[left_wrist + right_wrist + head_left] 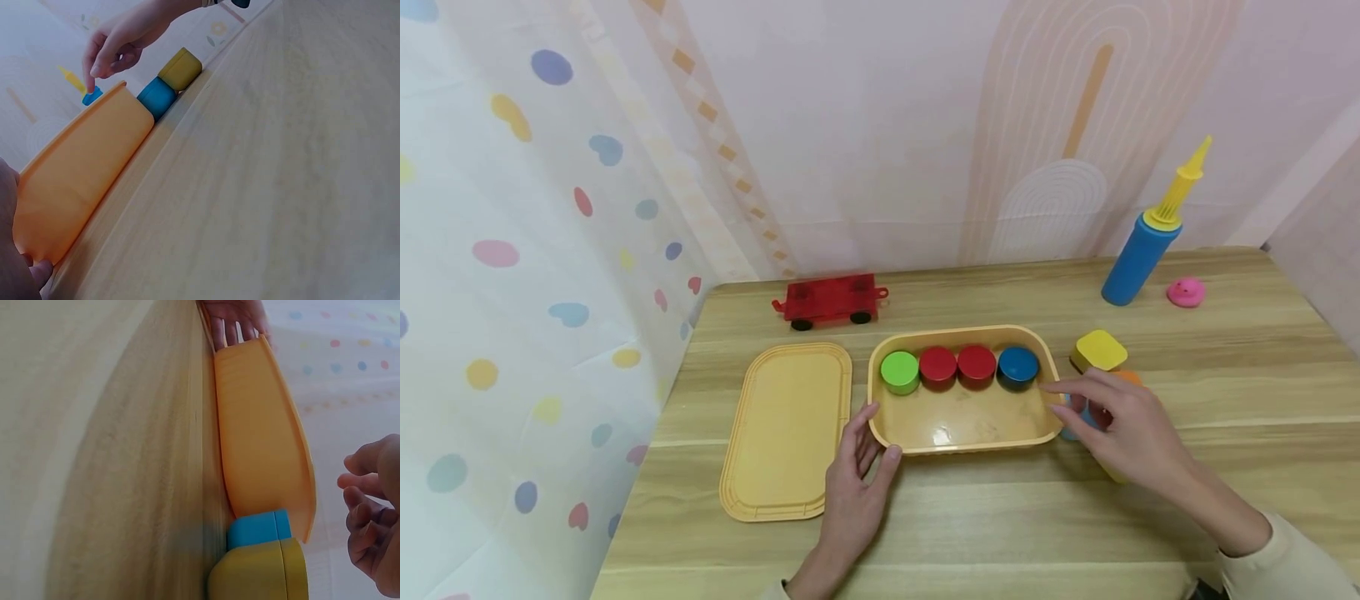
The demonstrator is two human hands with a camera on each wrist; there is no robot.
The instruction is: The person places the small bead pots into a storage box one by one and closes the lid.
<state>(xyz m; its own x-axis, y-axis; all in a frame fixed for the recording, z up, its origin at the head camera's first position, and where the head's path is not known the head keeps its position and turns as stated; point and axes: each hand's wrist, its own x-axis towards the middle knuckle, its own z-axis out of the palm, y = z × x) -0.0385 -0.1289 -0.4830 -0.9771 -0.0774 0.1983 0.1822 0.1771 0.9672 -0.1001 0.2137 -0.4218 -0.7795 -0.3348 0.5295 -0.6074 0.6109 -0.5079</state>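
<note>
Steadying orange-yellow plastic tray [992, 422] on worktop [1000, 533]: left hand [853, 502], fingers spread against near-left corner. Right hand [1138, 433] empty, thumb and forefinger parted at right rim. From here, advise light bracing; keep fingers clear of round blue container [1018, 368] inside.

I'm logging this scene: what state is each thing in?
Container: uncovered, upright
Lid: lying flat
Green cylinder: inside container
Two red cylinders: inside container
Dark blue cylinder: inside container
Far yellow block: outside container
Near yellow block: outside container
Light blue block: outside container
Orange block: outside container
Red wagon: on its wheels
Pump: standing upright
Left hand: touching container's corner
Right hand: holding nothing
</note>
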